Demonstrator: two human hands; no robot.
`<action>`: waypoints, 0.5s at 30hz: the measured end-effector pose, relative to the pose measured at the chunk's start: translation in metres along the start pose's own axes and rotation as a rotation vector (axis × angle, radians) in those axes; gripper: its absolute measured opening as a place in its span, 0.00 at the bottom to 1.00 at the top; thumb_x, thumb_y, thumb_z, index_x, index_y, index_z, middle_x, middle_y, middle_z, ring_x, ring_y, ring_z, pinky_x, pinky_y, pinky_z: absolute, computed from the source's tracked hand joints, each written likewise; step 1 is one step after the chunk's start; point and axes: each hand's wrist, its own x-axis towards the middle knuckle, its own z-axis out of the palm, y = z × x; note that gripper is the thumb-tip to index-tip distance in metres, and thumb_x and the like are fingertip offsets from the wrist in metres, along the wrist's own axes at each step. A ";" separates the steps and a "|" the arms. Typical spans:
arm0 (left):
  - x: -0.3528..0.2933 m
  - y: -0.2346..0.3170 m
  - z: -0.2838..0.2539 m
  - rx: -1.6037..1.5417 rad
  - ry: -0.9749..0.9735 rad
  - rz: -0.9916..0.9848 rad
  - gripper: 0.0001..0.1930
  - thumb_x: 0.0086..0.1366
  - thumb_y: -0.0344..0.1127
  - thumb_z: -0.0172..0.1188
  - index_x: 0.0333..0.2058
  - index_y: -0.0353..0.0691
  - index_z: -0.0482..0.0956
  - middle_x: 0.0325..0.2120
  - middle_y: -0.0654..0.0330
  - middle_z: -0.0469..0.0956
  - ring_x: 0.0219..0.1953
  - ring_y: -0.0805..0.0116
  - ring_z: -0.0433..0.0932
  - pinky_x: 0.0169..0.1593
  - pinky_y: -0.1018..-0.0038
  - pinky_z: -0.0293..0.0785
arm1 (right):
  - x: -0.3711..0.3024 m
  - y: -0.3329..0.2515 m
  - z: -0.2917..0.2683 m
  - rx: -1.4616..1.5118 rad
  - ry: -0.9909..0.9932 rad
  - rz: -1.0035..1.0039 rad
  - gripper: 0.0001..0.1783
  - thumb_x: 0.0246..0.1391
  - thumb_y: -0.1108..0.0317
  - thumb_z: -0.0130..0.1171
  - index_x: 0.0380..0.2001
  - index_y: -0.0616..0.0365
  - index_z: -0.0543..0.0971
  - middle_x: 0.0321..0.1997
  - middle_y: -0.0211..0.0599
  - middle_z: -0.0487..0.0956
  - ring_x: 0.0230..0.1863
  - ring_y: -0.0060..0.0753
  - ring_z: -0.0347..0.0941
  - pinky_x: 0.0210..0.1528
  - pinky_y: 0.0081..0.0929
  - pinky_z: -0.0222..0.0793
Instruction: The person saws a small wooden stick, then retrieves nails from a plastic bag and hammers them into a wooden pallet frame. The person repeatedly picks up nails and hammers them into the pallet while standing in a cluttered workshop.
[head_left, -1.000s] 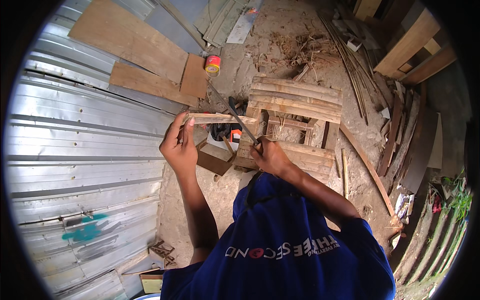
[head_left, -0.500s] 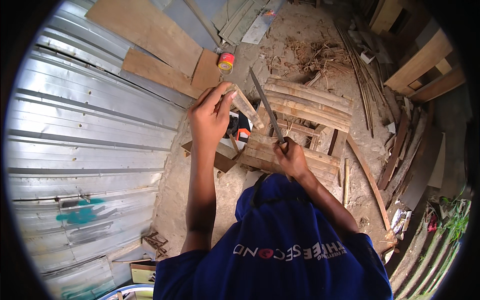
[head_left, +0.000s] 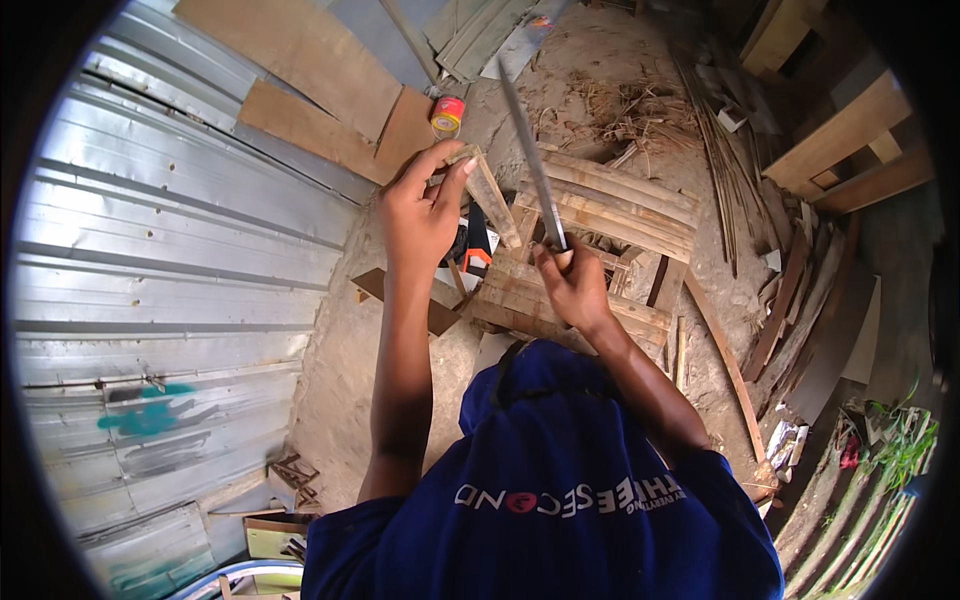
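My left hand (head_left: 425, 215) is raised and closed around the top of a short narrow wooden strip (head_left: 488, 200). The strip stands tilted, its lower end at the edge of a slatted wooden bench (head_left: 610, 215). In my right hand (head_left: 578, 288) is a machete-like long-bladed knife (head_left: 531, 140), gripped by its pale handle. Its blade points up and away, to the right of the strip and apart from it. Behind the strip, a tool with a black and orange handle (head_left: 478, 255) is partly hidden.
A red and yellow can (head_left: 447, 115) stands by wooden boards (head_left: 310, 130) leaning at the corrugated metal wall (head_left: 180, 240). Wood shavings (head_left: 640, 120) and long thin sticks (head_left: 722, 180) lie beyond the bench. Planks (head_left: 825, 310) are stacked at the right.
My right hand has moved up and slightly left, raising the knife so its tip reaches farther away. My left hand keeps the strip nearly in place, shifted a little.
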 end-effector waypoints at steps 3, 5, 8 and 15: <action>0.001 -0.002 -0.001 -0.017 0.010 -0.017 0.10 0.61 0.27 0.66 0.41 0.32 0.81 0.30 0.55 0.82 0.27 0.77 0.77 0.29 0.80 0.75 | -0.010 0.022 0.003 0.194 0.065 -0.076 0.14 0.60 0.63 0.59 0.36 0.67 0.75 0.20 0.33 0.74 0.20 0.20 0.67 0.22 0.26 0.64; 0.001 -0.003 -0.001 0.015 0.015 -0.021 0.10 0.61 0.27 0.65 0.41 0.32 0.82 0.30 0.56 0.82 0.26 0.78 0.76 0.26 0.81 0.72 | -0.016 0.038 0.006 -0.150 -0.076 0.039 0.15 0.60 0.63 0.58 0.36 0.67 0.74 0.19 0.35 0.73 0.20 0.22 0.67 0.24 0.27 0.65; -0.003 -0.003 -0.002 0.014 0.021 -0.018 0.09 0.61 0.27 0.65 0.40 0.33 0.82 0.29 0.58 0.81 0.24 0.80 0.72 0.24 0.81 0.68 | -0.023 0.055 0.002 -0.157 -0.134 0.151 0.13 0.61 0.64 0.56 0.36 0.66 0.73 0.19 0.34 0.72 0.22 0.20 0.66 0.26 0.26 0.65; -0.009 0.000 -0.004 0.049 0.088 -0.023 0.09 0.60 0.25 0.66 0.40 0.33 0.82 0.26 0.61 0.79 0.20 0.84 0.66 0.22 0.83 0.63 | -0.032 0.055 0.001 0.207 -0.144 0.142 0.11 0.60 0.67 0.55 0.35 0.67 0.73 0.20 0.38 0.77 0.22 0.25 0.74 0.25 0.28 0.69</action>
